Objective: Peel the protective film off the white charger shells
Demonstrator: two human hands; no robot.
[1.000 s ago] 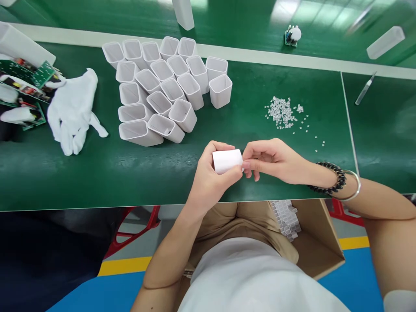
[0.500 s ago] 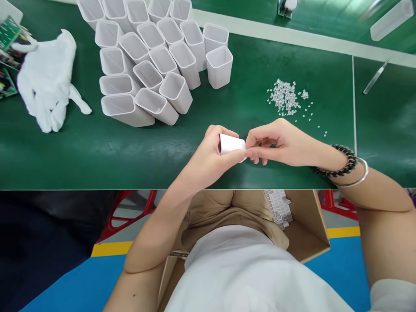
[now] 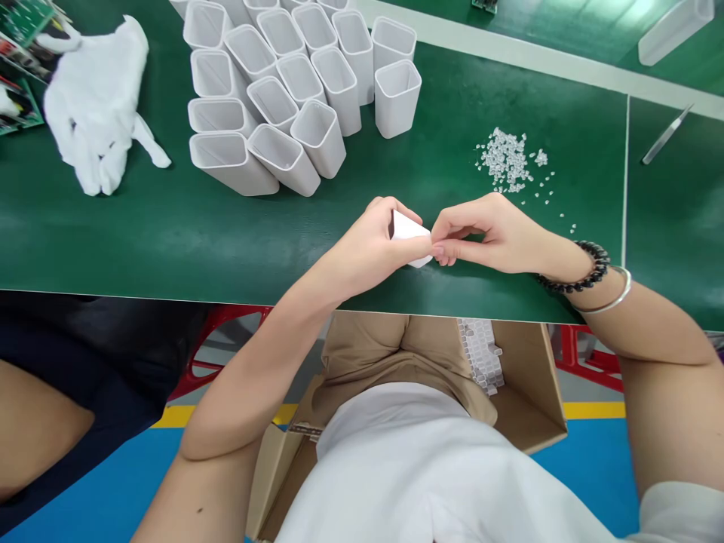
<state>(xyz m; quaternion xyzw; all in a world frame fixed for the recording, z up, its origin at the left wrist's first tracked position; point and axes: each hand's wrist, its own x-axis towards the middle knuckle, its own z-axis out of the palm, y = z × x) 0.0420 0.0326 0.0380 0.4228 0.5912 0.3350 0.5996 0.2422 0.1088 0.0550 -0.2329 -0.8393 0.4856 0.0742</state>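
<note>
My left hand is closed around a white plastic housing, a hollow case with rounded corners that lies on its side above the green table. My right hand has thumb and forefinger pinched together against the housing's right end. Whatever those fingertips hold, if anything, is too small or hidden to make out. Beyond the right hand lies a pile of small clear plastic pieces, with several strays around it. Several similar white housings stand upright in rows at the upper left, their open ends up.
A white glove and circuit boards lie at the far left. Tweezers rest at the right, below another white housing. A cardboard box with clear parts sits below the table edge. A person's arm shows at lower left.
The view has shifted, so the table's contents appear higher and slightly to the right. The housing is tilted a little differently in my left hand; my right fingertips stay at its end.
</note>
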